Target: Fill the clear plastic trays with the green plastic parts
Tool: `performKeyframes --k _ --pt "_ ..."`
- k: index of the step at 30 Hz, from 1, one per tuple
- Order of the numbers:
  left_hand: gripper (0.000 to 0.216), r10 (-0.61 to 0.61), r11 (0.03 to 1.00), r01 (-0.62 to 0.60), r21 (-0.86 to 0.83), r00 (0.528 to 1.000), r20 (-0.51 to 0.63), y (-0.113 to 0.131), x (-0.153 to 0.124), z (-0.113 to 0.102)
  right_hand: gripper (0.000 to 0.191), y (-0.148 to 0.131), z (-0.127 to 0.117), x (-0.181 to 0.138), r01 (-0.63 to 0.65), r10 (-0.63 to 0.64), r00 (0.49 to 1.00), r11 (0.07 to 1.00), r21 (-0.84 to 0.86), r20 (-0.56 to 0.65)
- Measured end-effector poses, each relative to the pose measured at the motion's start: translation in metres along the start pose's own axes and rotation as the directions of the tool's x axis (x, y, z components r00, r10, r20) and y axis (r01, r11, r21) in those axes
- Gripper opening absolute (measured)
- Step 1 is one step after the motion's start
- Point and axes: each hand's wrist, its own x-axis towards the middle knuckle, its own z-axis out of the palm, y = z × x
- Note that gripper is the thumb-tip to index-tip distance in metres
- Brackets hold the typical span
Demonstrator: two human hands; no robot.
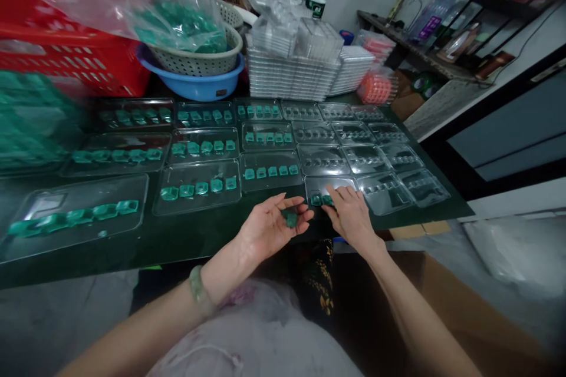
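The right hand's fingers (331,199) reach down onto a clear tray (313,185), thumb low and fingertips bent over its row of hollows; whether they pinch a piece or only press one cannot be told, since they cover the spot. At that tray's 8 o'clock the left hand (269,227) lies palm up, its fingers loosely curled into a cup, with a green piece (290,218) resting on them. Green cubes (316,199) sit in the tray at the 9 o'clock end of its row, so the step in hand appears to be seating pieces one by one. The next move likely calls for taking the cupped piece and settling it squarely in the following hollow without nudging its neighbours. From 9 to 11 o'clock on the bench (194,238) lie filled trays (269,160), five pieces to a row in the nearer ones; from 12 to 3 o'clock stand unfilled trays (400,197). Farther out, near 10 o'clock, a plastic bag (181,26) of green pieces rests in a colander (198,65).
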Motion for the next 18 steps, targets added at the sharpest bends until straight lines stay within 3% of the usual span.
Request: performKeyframes --k 2,4,9,14,18 --pt "0.028 0.014 1.0 -0.014 -0.014 1.0 0.003 0.0 0.001 0.0 0.045 -0.011 -0.009 -0.003 -0.027 0.03 0.997 0.998 0.053 -0.065" --pt "0.03 0.019 1.0 -0.018 -0.022 1.0 0.014 -0.001 0.002 0.0 0.044 -0.027 -0.018 -0.006 0.005 0.007 0.997 0.989 0.149 -0.082" --pt "0.031 -0.004 1.0 0.004 0.013 1.0 0.001 -0.002 0.001 0.007 0.027 -0.057 -0.024 -0.011 0.1 -0.121 0.992 0.939 0.33 0.043" --pt "0.026 0.032 0.999 -0.032 0.035 0.999 -0.021 -0.005 0.004 0.01 0.021 -0.058 -0.012 -0.017 0.032 -0.031 0.999 0.903 0.429 -0.009" --pt "0.02 0.011 0.998 -0.01 0.056 1.0 -0.018 -0.009 0.007 0.007 0.019 -0.054 -0.011 -0.026 -0.038 0.108 0.991 0.776 0.63 -0.074"
